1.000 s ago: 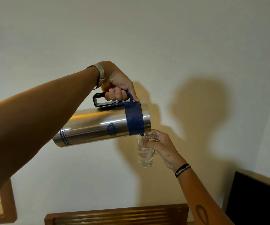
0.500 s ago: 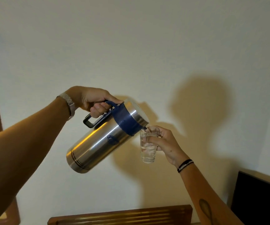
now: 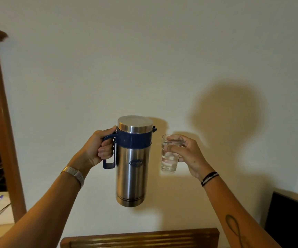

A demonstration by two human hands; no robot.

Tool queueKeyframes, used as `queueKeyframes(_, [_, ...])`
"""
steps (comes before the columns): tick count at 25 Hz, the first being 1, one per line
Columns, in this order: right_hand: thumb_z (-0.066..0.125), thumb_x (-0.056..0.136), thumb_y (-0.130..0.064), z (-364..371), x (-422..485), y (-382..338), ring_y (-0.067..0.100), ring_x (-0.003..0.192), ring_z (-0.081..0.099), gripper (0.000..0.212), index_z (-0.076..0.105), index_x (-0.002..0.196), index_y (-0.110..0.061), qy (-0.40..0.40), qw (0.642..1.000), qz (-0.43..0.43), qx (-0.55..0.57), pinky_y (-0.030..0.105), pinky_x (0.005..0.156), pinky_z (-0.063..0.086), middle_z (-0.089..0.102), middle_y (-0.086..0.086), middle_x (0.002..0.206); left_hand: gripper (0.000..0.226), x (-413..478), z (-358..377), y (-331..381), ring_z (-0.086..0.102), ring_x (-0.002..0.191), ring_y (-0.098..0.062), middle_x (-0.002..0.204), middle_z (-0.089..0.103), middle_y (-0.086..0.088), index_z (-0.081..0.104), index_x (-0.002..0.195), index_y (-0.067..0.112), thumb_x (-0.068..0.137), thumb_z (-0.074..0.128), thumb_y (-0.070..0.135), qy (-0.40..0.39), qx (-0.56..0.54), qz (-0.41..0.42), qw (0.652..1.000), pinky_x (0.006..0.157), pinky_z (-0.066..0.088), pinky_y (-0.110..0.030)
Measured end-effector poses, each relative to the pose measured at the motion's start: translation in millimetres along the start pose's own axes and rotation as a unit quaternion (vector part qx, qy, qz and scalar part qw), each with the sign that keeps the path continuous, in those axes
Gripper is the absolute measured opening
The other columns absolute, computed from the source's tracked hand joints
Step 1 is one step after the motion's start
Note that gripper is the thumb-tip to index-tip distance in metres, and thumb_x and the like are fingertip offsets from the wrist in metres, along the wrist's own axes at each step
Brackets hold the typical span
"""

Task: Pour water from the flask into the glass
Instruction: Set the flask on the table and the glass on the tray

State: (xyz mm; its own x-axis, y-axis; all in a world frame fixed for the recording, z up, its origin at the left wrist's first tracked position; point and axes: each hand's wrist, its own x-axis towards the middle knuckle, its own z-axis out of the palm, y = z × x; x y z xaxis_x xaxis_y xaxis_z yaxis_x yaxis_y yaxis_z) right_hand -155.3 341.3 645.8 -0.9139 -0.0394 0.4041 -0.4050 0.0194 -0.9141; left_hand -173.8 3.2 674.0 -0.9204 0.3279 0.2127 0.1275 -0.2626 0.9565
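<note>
We hold the flask (image 3: 133,163) upright in the air by its handle, left hand (image 3: 99,149) wrapped tight, and the glass (image 3: 170,153), mostly full, just beside it in our right hand (image 3: 187,154), so pouring looks finished and setting both down seems next.

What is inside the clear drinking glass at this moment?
The clear drinking glass in the right hand holds water, though the fingers hide the exact level. The steel flask is opaque.
</note>
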Motion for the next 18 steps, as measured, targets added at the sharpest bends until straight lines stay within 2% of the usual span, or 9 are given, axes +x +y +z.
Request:
queueKeyframes(3, [0.093,0.082,-0.006,-4,0,-2,0.047,0.108,0.08,0.04,0.079,0.12,-0.012,0.002,1.0,0.01,-0.004,0.058,0.09,0.07,0.079,0.021,0.127,0.076,1,4,-5,0.034,0.02,-0.007,0.029,0.039,0.005,0.046,0.039,0.02,0.112,0.05,0.04,0.008,-0.005,0.008,1.0,0.027,0.03,-0.015])
queueKeyframes(5, [0.092,0.083,-0.004,-6,-1,-1,0.049,0.109,0.079,0.041,0.079,0.122,-0.01,0.003,1.0,0.018,-0.006,0.067,0.094,0.066,0.079,0.023,0.128,0.079,2,7,-9,0.034,0.021,-0.007,0.03,0.039,0.005,0.046,0.039,0.02,0.115,0.047,0.039,0.017,0.004,0.009,1.0,0.027,0.03,-0.015])
queueKeyframes(7, [0.092,0.083,-0.005,-8,-2,3,0.045,0.107,0.081,0.042,0.078,0.123,-0.01,0.004,1.0,0.017,-0.014,0.062,0.091,0.069,0.079,0.022,0.128,0.079,2,8,-16,0.034,0.021,-0.007,0.03,0.039,0.005,0.046,0.039,0.02,0.116,0.047,0.039,0.023,0.006,0.009,1.0,0.028,0.031,-0.014])
queueKeyframes(10, [0.097,0.075,-0.017,-12,-13,22,0.02,0.096,0.084,0.049,0.08,0.121,-0.017,0.005,0.999,0.011,-0.034,0.036,0.077,0.07,0.082,0.011,0.121,0.077,-3,5,-40,0.036,0.022,-0.007,0.031,0.041,0.004,0.047,0.04,0.019,0.113,0.048,0.043,0.033,0.006,0.004,0.999,0.029,0.032,-0.015])
queueKeyframes(13, [0.1,0.073,-0.02,-18,-30,64,0.015,0.108,0.079,0.052,0.081,0.121,-0.021,-0.005,0.998,0.034,-0.048,0.034,0.091,0.065,0.084,-0.002,0.116,0.073,-15,-2,-90,0.038,0.024,-0.01,0.032,0.043,0.002,0.047,0.04,0.018,0.103,0.055,0.054,0.057,0.027,0.0,0.998,0.032,0.034,-0.017])
queueKeyframes(15, [0.099,0.078,-0.011,-23,-50,105,0.009,0.107,0.078,0.05,0.079,0.123,-0.02,-0.018,0.996,0.056,-0.065,0.026,0.09,0.063,0.085,-0.005,0.115,0.072,-27,-7,-134,0.038,0.025,-0.01,0.033,0.043,0.001,0.047,0.04,0.018,0.097,0.06,0.06,0.085,0.042,-0.015,0.995,0.033,0.035,-0.018])
queueKeyframes(18, [0.096,0.081,-0.006,-25,-94,187,0.016,0.112,0.076,0.051,0.076,0.126,-0.018,-0.014,0.989,0.117,-0.094,0.026,0.09,0.065,0.08,-0.001,0.125,0.077,-53,-20,-225,0.037,0.027,-0.012,0.035,0.042,0.001,0.047,0.04,0.018,0.086,0.069,0.076,0.101,0.058,-0.062,0.991,0.035,0.032,-0.018])
